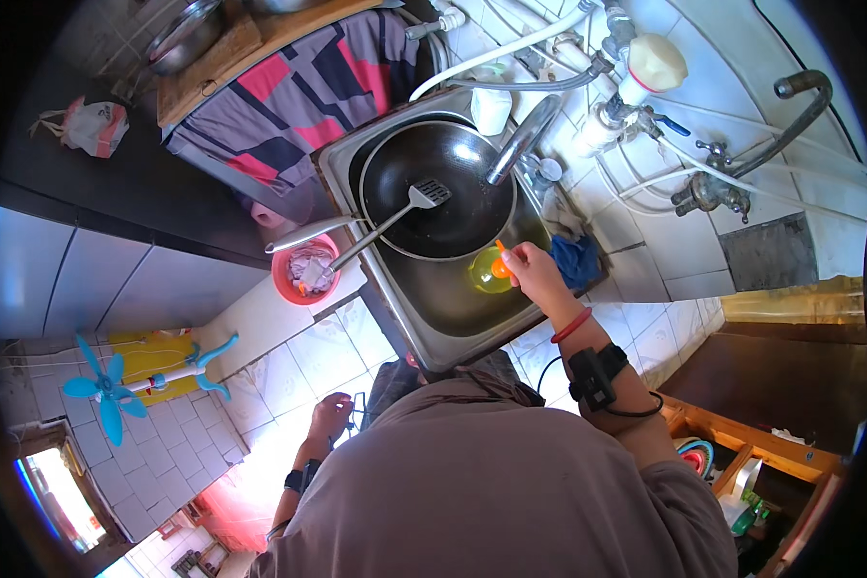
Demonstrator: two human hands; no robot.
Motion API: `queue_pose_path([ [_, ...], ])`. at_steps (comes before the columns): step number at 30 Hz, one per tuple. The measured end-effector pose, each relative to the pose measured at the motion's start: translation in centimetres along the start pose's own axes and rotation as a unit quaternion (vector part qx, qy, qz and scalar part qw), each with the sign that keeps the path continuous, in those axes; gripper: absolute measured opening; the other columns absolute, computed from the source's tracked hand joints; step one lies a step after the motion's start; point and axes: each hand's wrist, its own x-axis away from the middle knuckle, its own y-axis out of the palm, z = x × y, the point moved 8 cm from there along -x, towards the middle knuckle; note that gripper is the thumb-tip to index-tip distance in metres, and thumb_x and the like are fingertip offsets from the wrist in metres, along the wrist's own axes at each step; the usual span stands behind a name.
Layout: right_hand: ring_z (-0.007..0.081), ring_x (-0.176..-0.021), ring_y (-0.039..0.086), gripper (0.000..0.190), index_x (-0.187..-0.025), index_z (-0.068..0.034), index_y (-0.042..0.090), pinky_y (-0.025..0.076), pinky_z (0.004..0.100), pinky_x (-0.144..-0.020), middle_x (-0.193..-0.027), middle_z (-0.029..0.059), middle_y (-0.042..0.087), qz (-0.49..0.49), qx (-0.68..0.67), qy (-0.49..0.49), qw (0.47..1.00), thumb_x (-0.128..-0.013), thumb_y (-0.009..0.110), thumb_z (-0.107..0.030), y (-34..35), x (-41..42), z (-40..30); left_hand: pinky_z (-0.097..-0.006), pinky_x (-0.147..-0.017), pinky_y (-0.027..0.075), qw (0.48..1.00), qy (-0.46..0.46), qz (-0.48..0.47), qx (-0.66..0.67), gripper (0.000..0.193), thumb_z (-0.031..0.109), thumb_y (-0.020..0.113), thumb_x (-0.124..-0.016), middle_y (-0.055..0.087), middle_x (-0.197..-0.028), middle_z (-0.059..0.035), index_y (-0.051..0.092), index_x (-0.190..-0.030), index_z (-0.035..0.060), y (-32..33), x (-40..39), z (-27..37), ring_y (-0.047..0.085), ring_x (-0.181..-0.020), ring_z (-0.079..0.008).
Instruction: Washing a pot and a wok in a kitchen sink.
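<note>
My right hand (pixel 533 273) reaches over the steel sink (pixel 444 307), its fingers closed on the orange part of a translucent yellow-green container (pixel 488 273). Just beyond the container, a black wok (pixel 404 162) with a metal handle rests in the sink. A slotted metal turner (pixel 429 195) leans across the wok, its handle extending past the sink's left edge. Low at my left side is my left hand (pixel 332 417), fingers curled beside a thin dark wire-like piece. Whether it grips that piece is unclear.
A chrome faucet (pixel 524 137) arches over the wok. Blue cloth (pixel 574 261) lies at the sink's right corner, a white cup (pixel 490 110) at its back. A pink bin (pixel 289 278) stands left of the sink. An open wooden drawer (pixel 751 448) is at my right.
</note>
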Motion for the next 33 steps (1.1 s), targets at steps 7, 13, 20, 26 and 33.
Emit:
queue_pose_path([
  [7, 0.0335, -0.081, 0.057, 0.04, -0.085, 0.0, 0.056, 0.043, 0.0387, -0.071, -0.082, 0.0184, 0.06, 0.021, 0.04, -0.007, 0.999, -0.081, 0.051, -0.039, 0.2, -2.2, -1.4, -0.033, -0.069, 0.048, 1.0, -0.002, 0.01, -0.022, 0.023, 0.021, 0.056, -0.078, 0.062, -0.087, -0.013, 0.06, -0.095, 0.0066, -0.3, -1.4, -2.0, 0.061, -0.077, -0.0237],
  [13, 0.0309, -0.078, 0.058, 0.039, -0.086, 0.001, 0.057, 0.043, 0.036, -0.069, -0.081, 0.018, 0.06, -0.02, 0.022, 0.027, 0.999, -0.08, 0.053, -0.037, 0.7, -3.5, -0.4, -0.0327, -0.07, 0.047, 0.999, -0.031, 0.013, -0.01, 0.024, 0.022, 0.055, -0.078, 0.062, -0.089, -0.0133, 0.06, -0.096, 0.0066, -0.8, -1.8, -3.0, 0.06, -0.079, -0.0239],
  [20, 0.0309, -0.078, 0.058, 0.038, -0.086, 0.001, 0.057, 0.044, 0.0358, -0.069, -0.082, 0.0181, 0.06, -0.037, 0.007, 0.03, 0.999, -0.081, 0.053, -0.036, 0.9, -3.5, -0.6, -0.0327, -0.07, 0.047, 0.999, -0.044, -0.004, -0.015, 0.024, 0.021, 0.055, -0.078, 0.062, -0.089, -0.0138, 0.06, -0.097, 0.0064, -0.6, -2.6, -2.3, 0.06, -0.08, -0.0233],
  [26, 0.0348, -0.08, 0.057, 0.036, -0.084, -0.001, 0.054, 0.043, 0.0396, -0.07, -0.082, 0.0191, 0.059, -0.015, 0.095, 0.007, 0.995, -0.082, 0.052, -0.036, 0.9, -3.1, -1.3, -0.032, -0.068, 0.047, 1.0, -0.01, -0.006, -0.022, 0.025, 0.021, 0.055, -0.078, 0.062, -0.087, -0.014, 0.06, -0.096, 0.0055, -1.1, -3.7, -1.5, 0.061, -0.077, -0.0234],
  [33, 0.0363, -0.079, 0.057, 0.038, -0.099, -0.004, 0.049, 0.044, 0.0427, -0.068, -0.082, 0.0196, 0.06, 0.036, 0.153, -0.024, 0.987, -0.082, 0.051, -0.038, 0.4, -2.4, -2.3, -0.0318, -0.068, 0.048, 0.999, -0.001, 0.0, -0.041, 0.024, 0.02, 0.054, -0.078, 0.062, -0.087, -0.0144, 0.06, -0.097, 0.0051, -1.7, -3.8, -0.4, 0.061, -0.077, -0.0232],
])
